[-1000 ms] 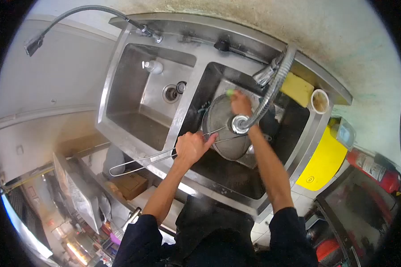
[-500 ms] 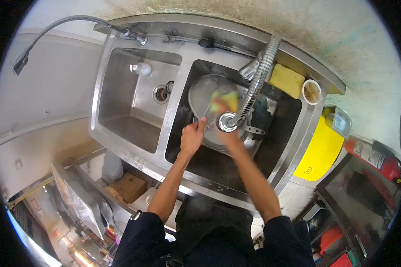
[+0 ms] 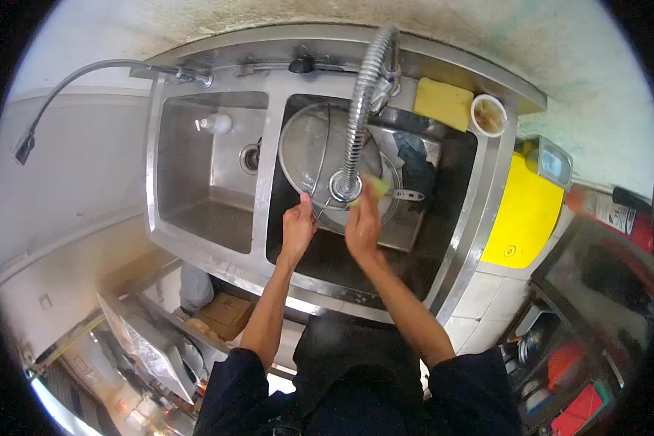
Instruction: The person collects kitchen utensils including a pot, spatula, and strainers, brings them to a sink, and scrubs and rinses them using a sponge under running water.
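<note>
Here is the left hand [image 3: 298,231], low at the near edge of the round mesh strainer [image 3: 301,145], thumb up and fingers closed on its wire by the rim. Just beside it the right hand [image 3: 364,229] works with fingers stretched forward, holding a yellow-green sponge [image 3: 376,190] over the strainer's near right side. The sponge is blurred and partly tucked behind the fingers, so whether it presses on the mesh is hard to call.

The strainer itself sits in the right basin [image 3: 443,232], toward its left wall, overlapping a round metal vessel that shows a perforated handle [image 3: 408,195] pointing right. A dark cloth [image 3: 417,168] lies beyond that handle. Over the middle arches the spring hose [image 3: 357,116], its spray head [image 3: 345,187] hanging in front of the strainer and hiding part of it.

Up on the back ledge, a yellow pad [image 3: 442,104] lies just beside a white cup [image 3: 489,116] with something brownish inside. Across in the left basin [image 3: 229,211], a white pump bottle [image 3: 217,123] lies near the back, and the drain [image 3: 249,158] shows by the divider.
</note>
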A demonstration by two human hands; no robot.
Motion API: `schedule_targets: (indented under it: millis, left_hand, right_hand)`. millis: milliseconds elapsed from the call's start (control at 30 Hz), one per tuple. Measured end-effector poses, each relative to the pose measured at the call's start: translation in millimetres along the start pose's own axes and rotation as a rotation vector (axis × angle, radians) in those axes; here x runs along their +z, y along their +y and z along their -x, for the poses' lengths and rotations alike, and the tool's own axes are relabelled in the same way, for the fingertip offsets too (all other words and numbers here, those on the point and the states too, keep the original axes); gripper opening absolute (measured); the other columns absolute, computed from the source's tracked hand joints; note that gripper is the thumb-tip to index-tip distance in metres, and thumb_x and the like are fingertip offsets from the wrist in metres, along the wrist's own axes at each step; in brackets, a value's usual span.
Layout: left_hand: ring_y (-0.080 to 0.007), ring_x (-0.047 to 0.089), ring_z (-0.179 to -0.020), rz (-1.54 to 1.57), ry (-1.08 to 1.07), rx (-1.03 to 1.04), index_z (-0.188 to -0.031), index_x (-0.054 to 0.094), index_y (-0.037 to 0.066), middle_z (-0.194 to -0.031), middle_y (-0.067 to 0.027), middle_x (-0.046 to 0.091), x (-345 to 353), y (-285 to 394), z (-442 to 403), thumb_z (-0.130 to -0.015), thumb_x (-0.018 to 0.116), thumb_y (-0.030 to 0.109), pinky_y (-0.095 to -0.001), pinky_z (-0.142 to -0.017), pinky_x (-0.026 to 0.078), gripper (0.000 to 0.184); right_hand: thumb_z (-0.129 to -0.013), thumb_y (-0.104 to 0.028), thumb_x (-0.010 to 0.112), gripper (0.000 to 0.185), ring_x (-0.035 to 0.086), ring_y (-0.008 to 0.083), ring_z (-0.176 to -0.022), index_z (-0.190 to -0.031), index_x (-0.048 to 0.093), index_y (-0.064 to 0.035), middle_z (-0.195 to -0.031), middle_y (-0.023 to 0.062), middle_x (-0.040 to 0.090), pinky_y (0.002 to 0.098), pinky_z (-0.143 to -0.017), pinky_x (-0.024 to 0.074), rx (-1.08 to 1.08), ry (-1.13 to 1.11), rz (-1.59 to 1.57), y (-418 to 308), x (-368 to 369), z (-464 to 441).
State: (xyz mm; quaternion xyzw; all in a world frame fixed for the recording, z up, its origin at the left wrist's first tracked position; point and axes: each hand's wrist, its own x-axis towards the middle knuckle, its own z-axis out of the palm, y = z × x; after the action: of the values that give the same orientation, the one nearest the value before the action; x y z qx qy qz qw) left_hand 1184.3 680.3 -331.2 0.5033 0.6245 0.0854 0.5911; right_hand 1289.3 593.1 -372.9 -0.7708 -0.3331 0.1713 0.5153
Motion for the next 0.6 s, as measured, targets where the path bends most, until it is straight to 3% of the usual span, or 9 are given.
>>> schedule_targets:
  millis: [67, 133, 233, 267, 300, 367, 400, 533, 600]
  left_hand:
    - [-0.0082, 0.035, -0.041, 0.033, -0.039, 0.017, -0.052, 0.037, 0.010, -0.048, 0.0016, 0.034, 0, 3, 10, -0.092, 0.038, 0.051, -0.0258, -0.038, 0.029, 0.058]
    - [-0.0066, 0.032, -0.038, 0.103, -0.058, -0.021, -0.053, 0.031, 0.013, -0.047, 0.0033, 0.031, -7, 4, 21, -0.092, 0.039, 0.052, -0.0228, -0.036, 0.026, 0.056]
    - [-0.0065, 0.034, -0.037, 0.168, -0.139, -0.118, -0.052, 0.028, 0.015, -0.047, 0.0039, 0.029, -21, -2, 19, -0.091, 0.040, 0.051, -0.0225, -0.035, 0.026, 0.055]
    - [-0.0077, 0.039, -0.039, 0.175, -0.185, -0.179, -0.056, 0.040, 0.011, -0.049, 0.0025, 0.036, -30, -2, 15, -0.090, 0.044, 0.049, -0.0218, -0.036, 0.028, 0.052]
    - [-0.0077, 0.039, -0.039, 0.179, -0.178, -0.181, -0.056, 0.040, 0.011, -0.049, 0.0025, 0.036, -26, -1, 12, -0.090, 0.044, 0.049, -0.0218, -0.036, 0.028, 0.052]
    - [-0.0097, 0.045, -0.042, -0.016, -0.087, 0.042, -0.071, 0.055, 0.003, -0.056, -0.0011, 0.048, -16, 0, 5, -0.089, 0.049, 0.046, -0.0205, -0.038, 0.032, 0.047]
    - [-0.0106, 0.049, -0.044, 0.184, -0.060, -0.024, -0.091, 0.059, -0.003, -0.065, -0.0050, 0.058, -16, -2, -3, -0.087, 0.056, 0.042, -0.0202, -0.040, 0.036, 0.045]
    - [-0.0097, 0.050, -0.044, 0.335, -0.013, 0.016, -0.095, 0.058, -0.004, -0.066, -0.0058, 0.059, -5, 7, -2, -0.083, 0.063, 0.038, -0.0222, -0.039, 0.041, 0.044]
    - [-0.0106, 0.052, -0.044, 0.233, 0.046, 0.076, -0.094, 0.058, -0.005, -0.066, -0.0058, 0.059, 0, 3, -2, -0.084, 0.062, 0.038, -0.0228, -0.039, 0.042, 0.044]
  right_hand:
    - [-0.088, -0.008, 0.043, 0.038, 0.041, 0.0381, -0.119, -0.125, 0.044, 0.0000, -0.128, 0.0206, 0.045, 0.0423, -0.100, 0.0318, 0.224, 0.089, 0.105, 46, 13, -32]
    - [-0.090, -0.022, 0.048, 0.039, 0.045, 0.0352, -0.115, -0.122, 0.046, -0.0005, -0.123, 0.0208, 0.047, 0.0400, -0.095, 0.0349, 0.566, -0.136, -0.296, 71, 2, -73]
    - [-0.086, -0.035, 0.055, 0.047, 0.050, 0.0277, -0.102, -0.117, 0.049, -0.0016, -0.111, 0.0145, 0.054, 0.0359, -0.087, 0.0382, 0.643, -0.025, -0.432, 70, 3, -84]
    - [-0.084, -0.042, 0.059, 0.051, 0.052, 0.0240, -0.095, -0.115, 0.050, -0.0022, -0.104, 0.0113, 0.057, 0.0338, -0.082, 0.0399, 0.683, 0.025, -0.497, 70, 4, -87]
    - [-0.084, -0.042, 0.059, 0.051, 0.052, 0.0240, -0.095, -0.115, 0.050, -0.0022, -0.104, 0.0113, 0.057, 0.0338, -0.082, 0.0399, 0.683, 0.016, -0.498, 68, 3, -84]
    - [-0.084, -0.040, 0.060, 0.049, 0.052, 0.0212, -0.089, -0.113, 0.052, -0.0017, -0.097, 0.0079, 0.058, 0.0305, -0.080, 0.0402, 0.717, 0.126, -0.534, 65, -4, -68]
    - [-0.086, -0.035, 0.059, 0.045, 0.054, 0.0271, -0.095, -0.111, 0.052, 0.0018, -0.103, 0.0110, 0.059, 0.0320, -0.081, 0.0409, 0.625, 0.151, -0.586, 73, -6, -59]
    - [-0.086, -0.022, 0.057, 0.036, 0.052, 0.0356, -0.106, -0.110, 0.053, 0.0045, -0.113, 0.0175, 0.057, 0.0369, -0.088, 0.0406, 0.533, 0.003, -0.115, 54, -43, -54]
    - [-0.086, -0.016, 0.054, 0.032, 0.049, 0.0367, -0.111, -0.112, 0.054, 0.0040, -0.115, 0.0213, 0.055, 0.0378, -0.096, 0.0357, 0.094, 0.148, 0.285, 66, -41, -48]
